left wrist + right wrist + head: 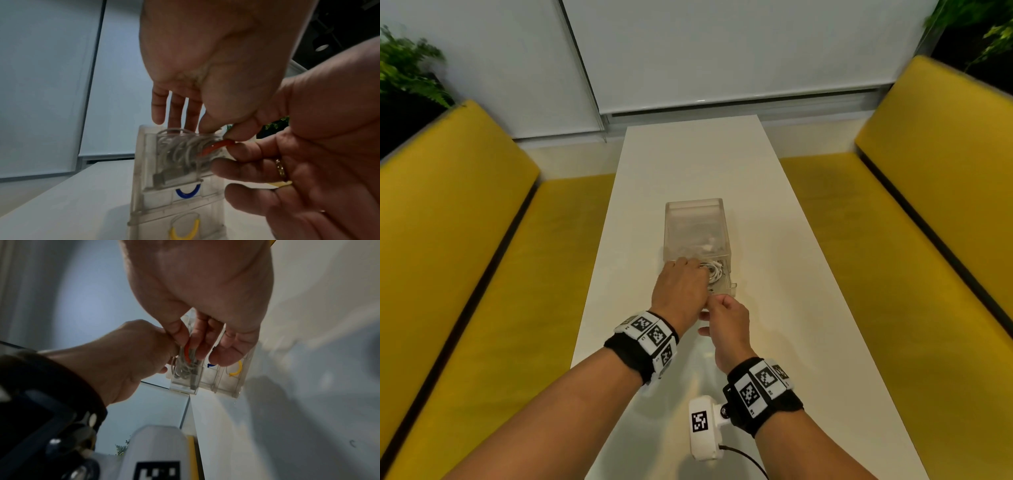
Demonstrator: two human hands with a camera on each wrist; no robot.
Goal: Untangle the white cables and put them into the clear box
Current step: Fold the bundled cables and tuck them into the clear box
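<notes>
The clear box [694, 219] stands mid-table, with its top drawer [726, 287] pulled out toward me. A coil of white cables [714, 272] lies in that drawer; in the left wrist view the cables [180, 149] show through the drawer's front. My left hand [681, 284] is over the drawer, its straight fingers [176, 110] reaching down onto the coil. My right hand [726, 318] is at the drawer's front, where thumb and finger pinch the orange handle [186, 352]. The cable plugs are mostly hidden.
Two lower drawers are closed, one with a blue handle [188, 194] and one with a yellow handle [185, 230]. The narrow white table [688, 164] runs away from me between yellow benches [465, 274]. Plants [407, 65] stand in the far corners.
</notes>
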